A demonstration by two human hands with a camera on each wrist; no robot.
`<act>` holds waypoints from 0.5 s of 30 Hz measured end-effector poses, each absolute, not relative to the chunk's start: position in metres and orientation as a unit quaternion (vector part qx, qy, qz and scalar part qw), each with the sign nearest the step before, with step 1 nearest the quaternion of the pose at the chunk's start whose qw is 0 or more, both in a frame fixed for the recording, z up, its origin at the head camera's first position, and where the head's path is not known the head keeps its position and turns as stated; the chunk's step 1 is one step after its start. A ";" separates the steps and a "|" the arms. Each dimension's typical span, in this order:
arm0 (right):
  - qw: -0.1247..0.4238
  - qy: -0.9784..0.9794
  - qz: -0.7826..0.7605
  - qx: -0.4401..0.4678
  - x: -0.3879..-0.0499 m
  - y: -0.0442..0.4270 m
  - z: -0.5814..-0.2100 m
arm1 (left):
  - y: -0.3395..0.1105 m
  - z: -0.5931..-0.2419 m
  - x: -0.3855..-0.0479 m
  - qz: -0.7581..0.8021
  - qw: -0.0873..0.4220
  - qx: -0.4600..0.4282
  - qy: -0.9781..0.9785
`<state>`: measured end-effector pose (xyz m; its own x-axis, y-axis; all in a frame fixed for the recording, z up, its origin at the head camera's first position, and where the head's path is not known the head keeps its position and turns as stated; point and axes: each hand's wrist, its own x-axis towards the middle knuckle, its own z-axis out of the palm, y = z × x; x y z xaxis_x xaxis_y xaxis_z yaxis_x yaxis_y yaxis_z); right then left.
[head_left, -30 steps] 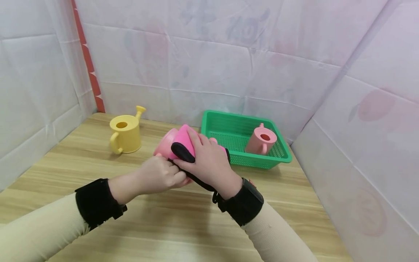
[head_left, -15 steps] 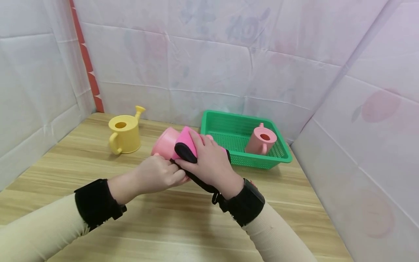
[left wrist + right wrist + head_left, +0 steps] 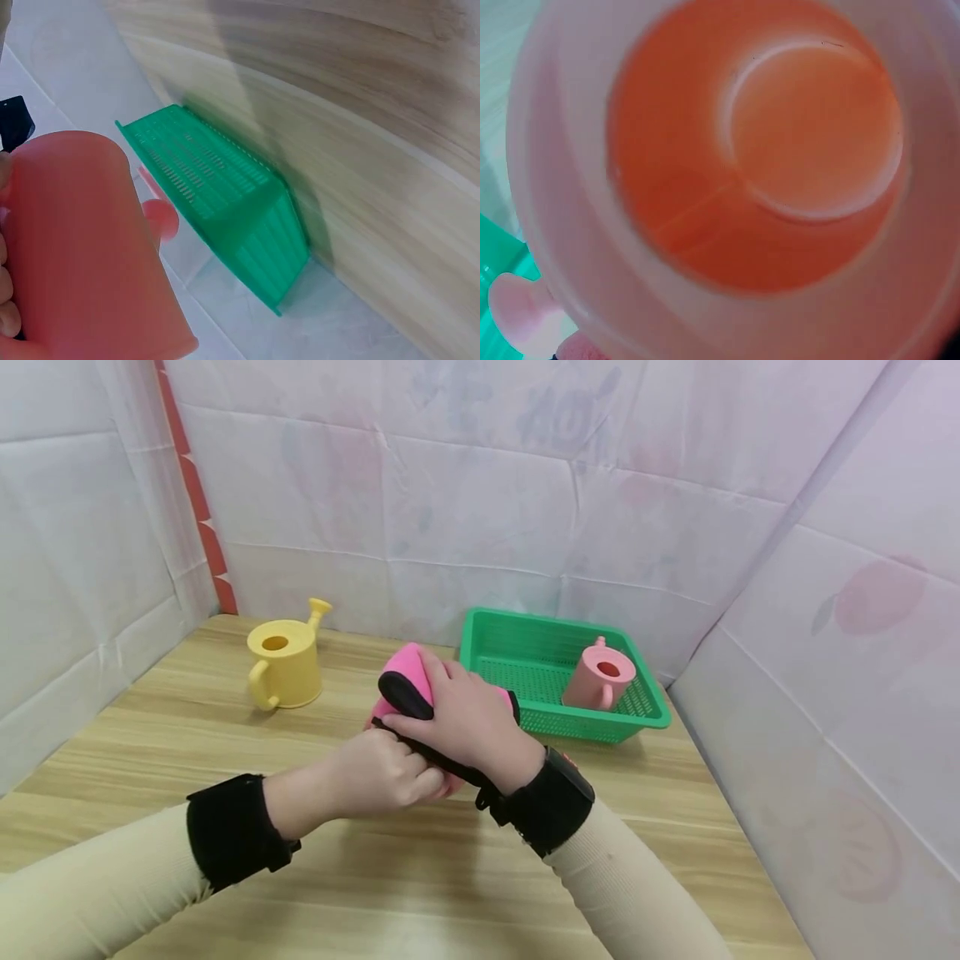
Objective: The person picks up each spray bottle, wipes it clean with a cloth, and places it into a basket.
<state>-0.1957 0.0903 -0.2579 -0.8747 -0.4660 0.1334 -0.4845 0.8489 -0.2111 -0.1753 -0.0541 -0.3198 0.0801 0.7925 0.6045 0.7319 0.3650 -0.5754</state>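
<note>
In the left wrist view, a pink toy watering can (image 3: 90, 240) is held off the table by my left hand (image 3: 375, 772), its fingers curled at the handle side. The right wrist view looks through the can's round opening to its orange-lit inside (image 3: 810, 135). Bright pink cloth with a black edge (image 3: 411, 662) lies against the can, gripped by my right hand (image 3: 476, 718) with the thumb on the near side. In the head view, cloth and hands hide nearly the whole can.
A green basket (image 3: 480, 668) stands at the back right, with another pink watering can (image 3: 588, 687) upright in it. A yellow watering can (image 3: 296, 670) stands at the back left. Pale curtain-like walls enclose the wooden table (image 3: 187, 718).
My right hand and the cloth have shifted left across the can, covering its end that showed before. My left hand has moved slightly right and nearer.
</note>
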 end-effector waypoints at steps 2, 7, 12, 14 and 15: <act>0.038 -0.961 0.123 0.246 -0.196 0.090 -0.257 | -0.055 -0.319 -0.176 0.032 0.472 -0.562 -0.678; 0.049 -0.960 0.124 0.247 -0.194 0.091 -0.257 | -0.058 -0.318 -0.178 0.032 0.477 -0.562 -0.675; 0.077 -0.955 0.125 0.256 -0.191 0.096 -0.262 | -0.064 -0.317 -0.182 0.029 0.492 -0.556 -0.669; 0.085 -0.954 0.127 0.257 -0.190 0.099 -0.265 | -0.067 -0.317 -0.183 0.027 0.494 -0.552 -0.671; 0.089 -0.953 0.130 0.258 -0.190 0.101 -0.266 | -0.068 -0.317 -0.184 0.027 0.496 -0.550 -0.672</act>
<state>-0.1898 0.1011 -0.2659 -0.8513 -0.4687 0.2357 -0.5146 0.8334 -0.2016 -0.1841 -0.0684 -0.3173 0.0966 0.7647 0.6371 0.7119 0.3943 -0.5811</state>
